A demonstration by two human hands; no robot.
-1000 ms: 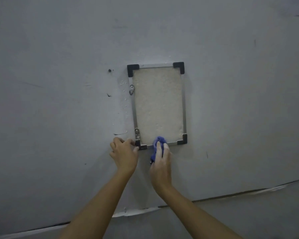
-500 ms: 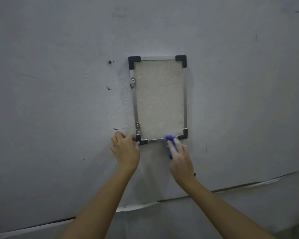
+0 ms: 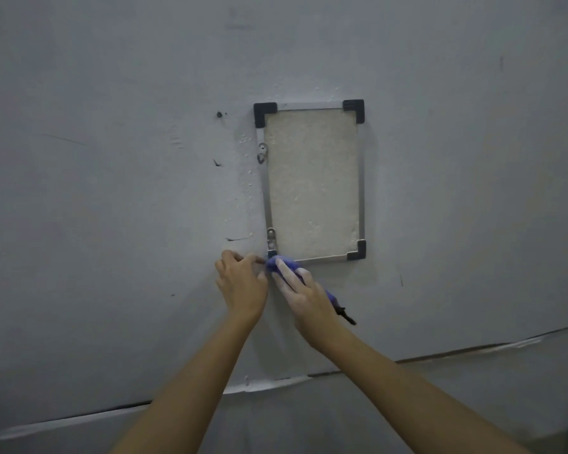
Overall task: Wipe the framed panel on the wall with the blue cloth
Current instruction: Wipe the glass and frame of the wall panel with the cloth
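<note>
The framed panel (image 3: 310,185) hangs on the grey wall, a beige sheet in a thin metal frame with black corner pieces. The blue cloth (image 3: 284,265) covers the frame's lower left corner. My right hand (image 3: 304,291) lies over the cloth and presses it to the wall with straight fingers; a tail of cloth with a black tag (image 3: 345,314) sticks out below the hand on the right. My left hand (image 3: 241,283) sits just left of that corner, its curled fingertips against the frame's edge.
Two small metal hangers (image 3: 262,152) (image 3: 271,237) sit on the frame's left bar. A screw hole (image 3: 218,114) and dark scratches mark the wall to the left. A torn seam (image 3: 263,385) runs across the wall below my arms.
My right hand has slid the cloth left along the frame's bottom edge, from near the lower right corner to the lower left corner. The left hand has stayed at that corner.
</note>
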